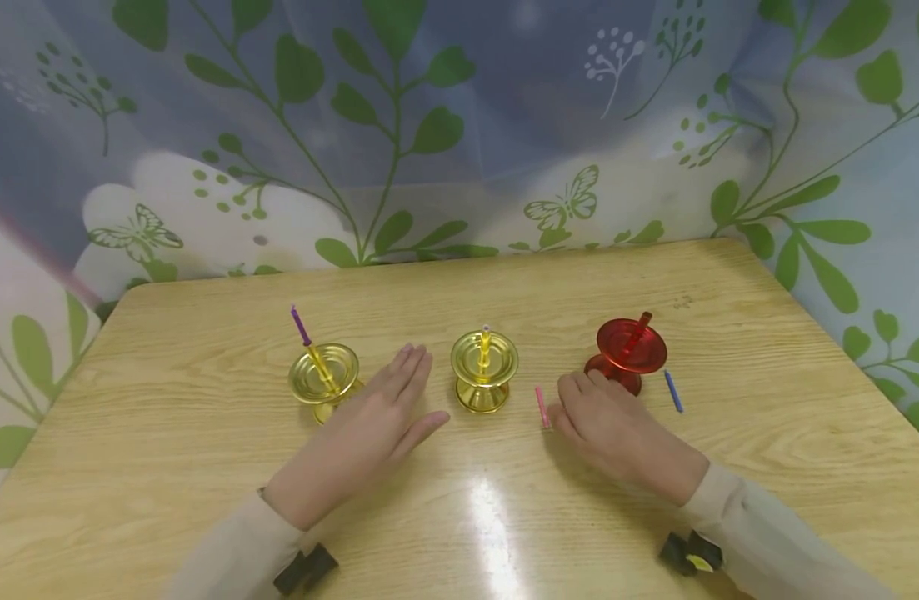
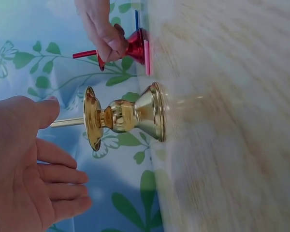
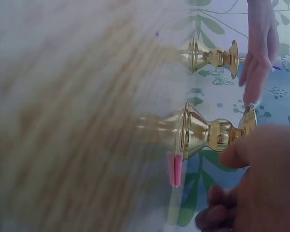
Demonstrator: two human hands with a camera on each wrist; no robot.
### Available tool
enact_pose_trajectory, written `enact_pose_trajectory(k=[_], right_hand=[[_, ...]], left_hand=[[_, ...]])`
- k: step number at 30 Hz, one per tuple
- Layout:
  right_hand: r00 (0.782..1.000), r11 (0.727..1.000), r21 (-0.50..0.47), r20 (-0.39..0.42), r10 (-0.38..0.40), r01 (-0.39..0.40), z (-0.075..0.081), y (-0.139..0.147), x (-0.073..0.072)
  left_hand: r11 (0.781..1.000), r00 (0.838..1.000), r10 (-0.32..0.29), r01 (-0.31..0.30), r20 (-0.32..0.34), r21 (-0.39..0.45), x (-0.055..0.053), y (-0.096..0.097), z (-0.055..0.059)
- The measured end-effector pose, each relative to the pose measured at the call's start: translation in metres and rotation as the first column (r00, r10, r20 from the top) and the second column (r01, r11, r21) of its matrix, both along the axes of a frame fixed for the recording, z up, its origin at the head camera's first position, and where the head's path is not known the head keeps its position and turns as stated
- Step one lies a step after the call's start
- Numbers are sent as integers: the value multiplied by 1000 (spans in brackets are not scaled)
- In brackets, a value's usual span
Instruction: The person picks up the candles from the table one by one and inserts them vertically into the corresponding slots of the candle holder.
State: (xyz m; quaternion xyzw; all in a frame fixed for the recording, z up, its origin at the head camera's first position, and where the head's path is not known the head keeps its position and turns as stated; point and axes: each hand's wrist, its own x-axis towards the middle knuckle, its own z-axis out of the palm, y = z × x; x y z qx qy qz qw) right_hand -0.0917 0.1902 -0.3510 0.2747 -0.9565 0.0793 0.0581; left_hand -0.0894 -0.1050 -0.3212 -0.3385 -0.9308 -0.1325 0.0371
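Note:
My left hand (image 1: 380, 408) is held with its fingers straight, beside the left gold candle holder (image 1: 324, 372) and partly in front of it; whether they touch I cannot tell. A purple candle (image 1: 300, 325) stands tilted in that holder's tube. A second gold candle holder (image 1: 483, 371) stands upright between the hands. My right hand (image 1: 609, 429) has loosely bent fingers, with a gap between thumb and fingers in the right wrist view and nothing seen held. It is just right of a pink candle (image 1: 541, 407) on the table and in front of a red candle holder (image 1: 627, 346), hiding part of its base.
A blue candle (image 1: 673, 392) lies on the wooden table (image 1: 204, 492), right of the red holder. Behind the table's far edge hangs a cloth (image 1: 504, 125) printed with leaves and butterflies. Black straps (image 1: 690, 553) sit at both wrists.

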Motion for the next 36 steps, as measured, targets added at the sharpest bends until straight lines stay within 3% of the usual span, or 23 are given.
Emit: enact_pose_trajectory(k=[5, 10, 21, 25, 29, 36], right_hand=[[999, 1000, -6, 41, -26, 26, -2, -1, 1], [996, 999, 11, 78, -50, 50, -4, -6, -1], [995, 994, 69, 33, -91, 89, -11, -19, -10], [991, 986, 118, 45, -127, 121, -11, -24, -12], [977, 970, 179, 108, -183, 162, -10, -29, -14], [976, 964, 212, 112, -187, 160, -9, -38, -16]], left_hand=[[999, 1000, -6, 5, -28, -34, -8, 9, 2], [998, 1000, -5, 5, -4, -67, -15, 18, 3], [994, 999, -20, 23, 29, -104, -34, 38, -1], [994, 999, -10, 15, 46, -107, -37, 40, -3], [994, 998, -9, 15, 58, -107, -39, 41, -5], [994, 996, -5, 15, 91, -104, -41, 42, -7]])
